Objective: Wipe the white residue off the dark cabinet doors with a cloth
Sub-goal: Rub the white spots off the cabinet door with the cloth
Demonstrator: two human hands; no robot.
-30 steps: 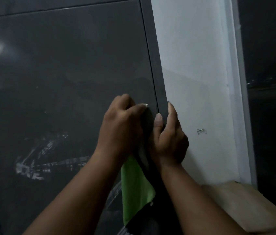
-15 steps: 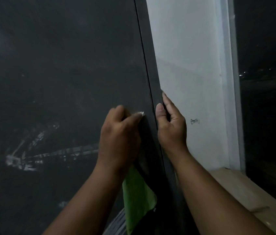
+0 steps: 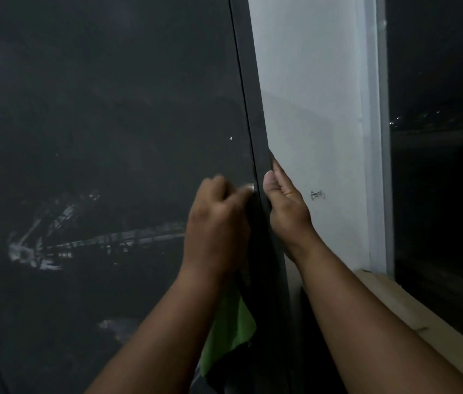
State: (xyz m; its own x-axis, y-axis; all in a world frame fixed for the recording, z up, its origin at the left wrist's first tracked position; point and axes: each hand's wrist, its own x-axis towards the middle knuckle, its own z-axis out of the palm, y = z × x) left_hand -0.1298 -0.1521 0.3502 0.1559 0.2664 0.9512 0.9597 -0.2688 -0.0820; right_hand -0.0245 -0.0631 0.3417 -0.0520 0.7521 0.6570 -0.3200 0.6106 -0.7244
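A dark cabinet door [image 3: 116, 115] fills the left of the view. White residue [image 3: 62, 240] streaks across its lower middle, with a smaller smear lower down. My left hand [image 3: 219, 223] grips a green cloth [image 3: 230, 334] against the door near its right edge; the cloth hangs below my wrist. My right hand [image 3: 285, 206] holds the narrow dark side panel [image 3: 255, 132], thumb on its front and fingers round its edge by the wall.
A white wall [image 3: 309, 109] stands right of the cabinet, with a small dark mark [image 3: 317, 195]. A wooden ledge [image 3: 412, 317] runs along the lower right under a dark window [image 3: 440, 137].
The view has shifted left and down the door. Both hands stay at the door's right edge; my right hand's fingers have wrapped further round the panel edge.
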